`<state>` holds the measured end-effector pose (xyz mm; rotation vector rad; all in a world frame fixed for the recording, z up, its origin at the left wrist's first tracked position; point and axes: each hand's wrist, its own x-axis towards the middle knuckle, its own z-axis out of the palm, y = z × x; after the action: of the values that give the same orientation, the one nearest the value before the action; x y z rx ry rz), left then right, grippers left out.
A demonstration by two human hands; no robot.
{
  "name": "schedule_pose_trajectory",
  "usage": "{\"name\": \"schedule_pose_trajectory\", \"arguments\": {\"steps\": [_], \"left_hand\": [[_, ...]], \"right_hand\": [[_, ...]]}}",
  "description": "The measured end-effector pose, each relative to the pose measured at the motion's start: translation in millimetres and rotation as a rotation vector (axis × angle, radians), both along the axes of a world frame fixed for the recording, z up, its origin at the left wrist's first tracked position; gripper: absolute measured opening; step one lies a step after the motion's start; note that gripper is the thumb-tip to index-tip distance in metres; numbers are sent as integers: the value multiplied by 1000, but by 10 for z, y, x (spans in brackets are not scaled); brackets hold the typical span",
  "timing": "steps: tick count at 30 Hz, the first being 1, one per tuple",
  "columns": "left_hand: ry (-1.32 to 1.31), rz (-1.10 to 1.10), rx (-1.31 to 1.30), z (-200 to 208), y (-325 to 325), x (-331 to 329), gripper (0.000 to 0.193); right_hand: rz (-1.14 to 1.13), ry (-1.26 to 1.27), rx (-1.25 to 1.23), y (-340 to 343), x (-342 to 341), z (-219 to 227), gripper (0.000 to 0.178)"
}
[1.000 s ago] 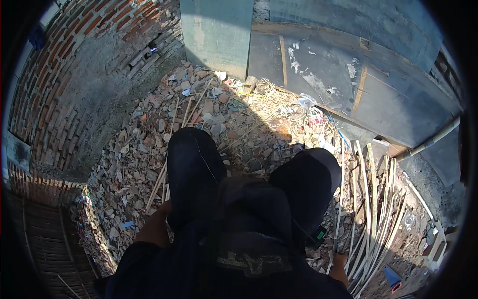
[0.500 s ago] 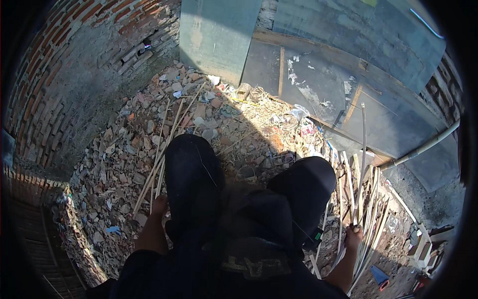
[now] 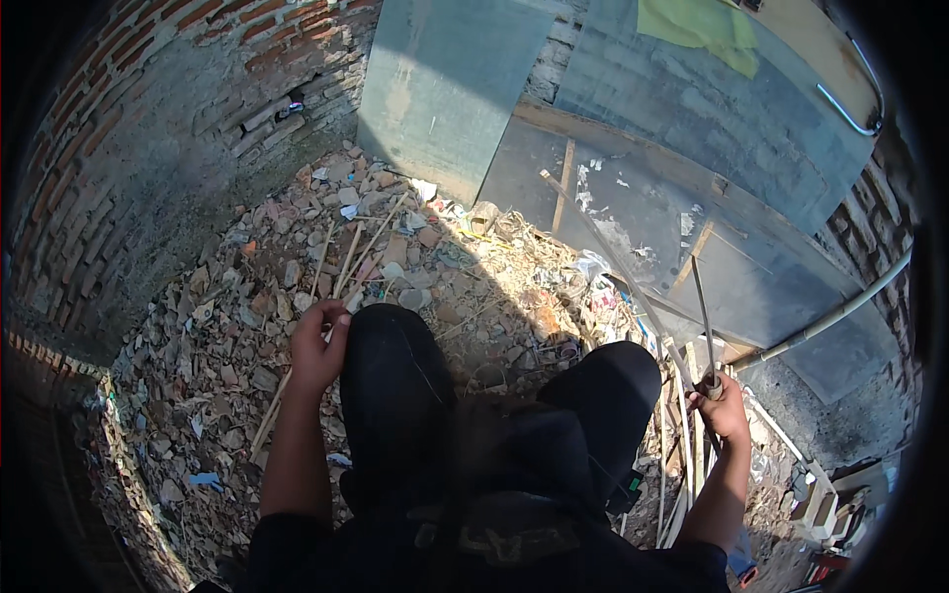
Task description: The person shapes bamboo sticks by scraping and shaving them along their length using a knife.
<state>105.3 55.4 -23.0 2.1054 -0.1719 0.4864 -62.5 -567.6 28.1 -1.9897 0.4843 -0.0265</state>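
Note:
My right hand (image 3: 728,407) grips the wooden handle of a long, narrow, dark-bladed knife (image 3: 703,311), its blade pointing up and away from me. A long bamboo strip (image 3: 625,265) leads from the same hand toward the far left, over the dark panel. My left hand (image 3: 316,344) hovers beside my left knee with fingers loosely bent and the thumb apart; nothing shows in its grasp. Pale bamboo strips (image 3: 348,259) lie on the rubble behind and below it. More cut strips (image 3: 684,445) are bunched beside my right forearm.
Broken brick and stone rubble (image 3: 237,346) covers the ground. A brick wall (image 3: 129,188) curves along the left. Green-blue boards (image 3: 445,89) and a dark panel (image 3: 633,188) lean at the back. A bamboo pole (image 3: 830,314) slants at the right; a blue saw (image 3: 741,563) lies near the lower right.
My right hand has risen and moved forward; the long strip has swung left, and the knife blade now shows. My left hand has lifted forward from the strips to beside my knee.

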Motion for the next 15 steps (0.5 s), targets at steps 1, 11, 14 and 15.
{"name": "schedule_pose_trajectory", "arguments": {"steps": [1, 11, 14, 15], "left_hand": [[-74, -55, 103, 247, -194, 87, 26], [-542, -291, 741, 1103, -1167, 631, 47], [-402, -324, 769, 1063, -957, 604, 33], [-322, -321, 823, 1080, -912, 553, 28]], "right_hand": [[20, 26, -67, 123, 104, 146, 23], [537, 54, -235, 726, 838, 1083, 22], [584, 45, -229, 762, 975, 1237, 22], [620, 10, -266, 735, 979, 1264, 21]]}}
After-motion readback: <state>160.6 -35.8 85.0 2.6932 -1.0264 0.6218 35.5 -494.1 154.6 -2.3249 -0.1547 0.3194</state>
